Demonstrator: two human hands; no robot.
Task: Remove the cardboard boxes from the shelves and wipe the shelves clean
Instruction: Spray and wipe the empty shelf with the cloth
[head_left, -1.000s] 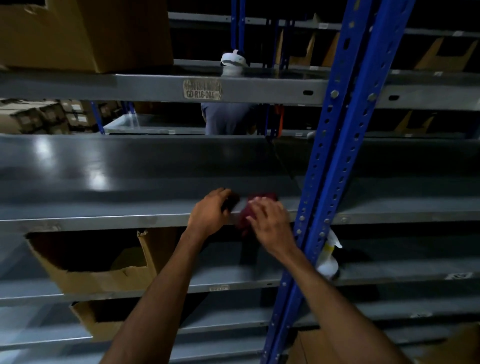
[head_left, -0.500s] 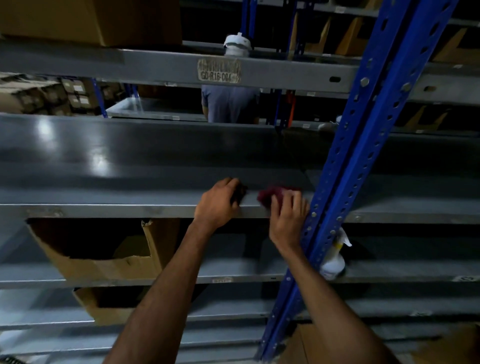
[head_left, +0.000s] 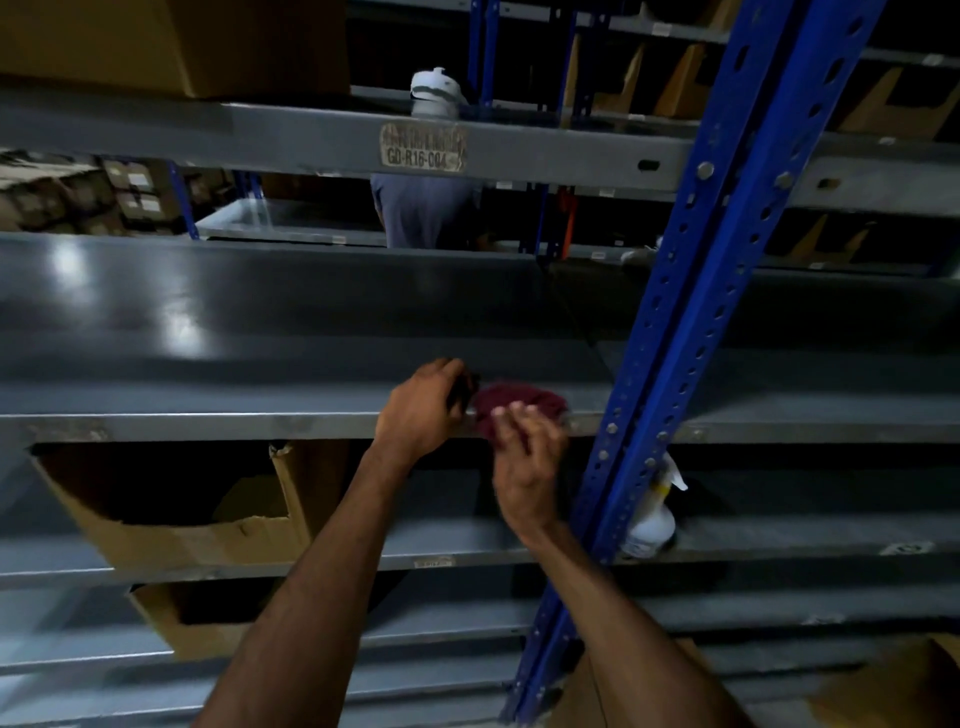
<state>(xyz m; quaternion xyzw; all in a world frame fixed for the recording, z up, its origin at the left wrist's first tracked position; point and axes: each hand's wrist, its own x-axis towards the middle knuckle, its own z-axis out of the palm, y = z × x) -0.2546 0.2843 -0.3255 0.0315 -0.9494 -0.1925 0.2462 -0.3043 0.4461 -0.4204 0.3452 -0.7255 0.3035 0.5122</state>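
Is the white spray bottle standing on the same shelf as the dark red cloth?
No: the white spray bottle stands on the shelf below the grey metal shelf where the dark red cloth lies.

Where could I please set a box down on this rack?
The grey shelf is bare left of the left hand. It is crowded by the cloth, right hand and blue post; open boxes fill below.

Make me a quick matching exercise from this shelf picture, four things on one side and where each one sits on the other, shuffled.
Things:
1. red cloth
2. spray bottle
3. open cardboard box
4. label GD-R16-004

Places:
A. on the beam above the grey shelf
B. one shelf below, left of the arms
C. one shelf below, right of the blue post
D. at the grey shelf's front edge

Pairs: 1-D, 2-C, 3-B, 4-A
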